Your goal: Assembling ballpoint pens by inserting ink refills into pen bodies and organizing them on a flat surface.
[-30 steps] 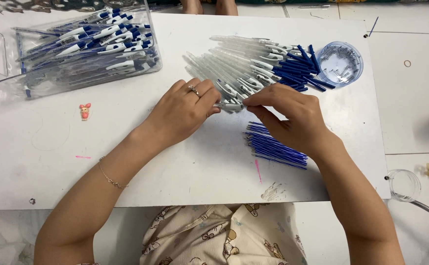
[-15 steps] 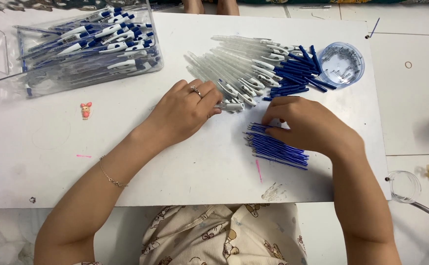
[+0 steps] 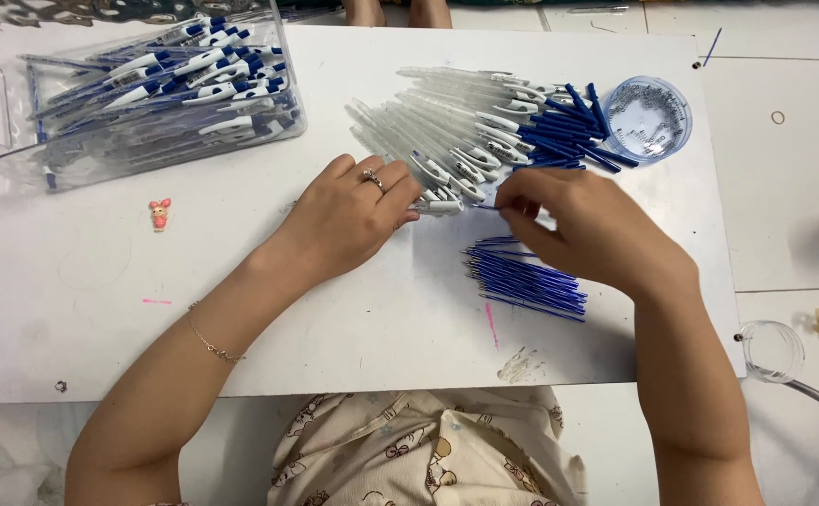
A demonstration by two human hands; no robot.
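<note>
My left hand (image 3: 348,215), with a ring on one finger, grips a white pen barrel (image 3: 437,201) at the near end of a pile of white pen barrels (image 3: 437,131). My right hand (image 3: 582,230) pinches a thin blue refill (image 3: 487,207) whose tip points left toward that barrel. Under my right hand lies a bundle of blue refills (image 3: 526,276) on the white table (image 3: 241,319). Blue pen ends (image 3: 568,131) are heaped beside the barrels.
A clear plastic bin (image 3: 138,89) of assembled blue-and-white pens stands at the far left. A round clear tub (image 3: 648,117) of small metal springs sits at the far right. A tiny pink figure (image 3: 159,214) lies on the table. A clear cup (image 3: 771,351) rests on the floor.
My right hand dipped to the refill bundle, then lifted back toward the barrel with one refill pinched. My left hand stayed on the barrel.
</note>
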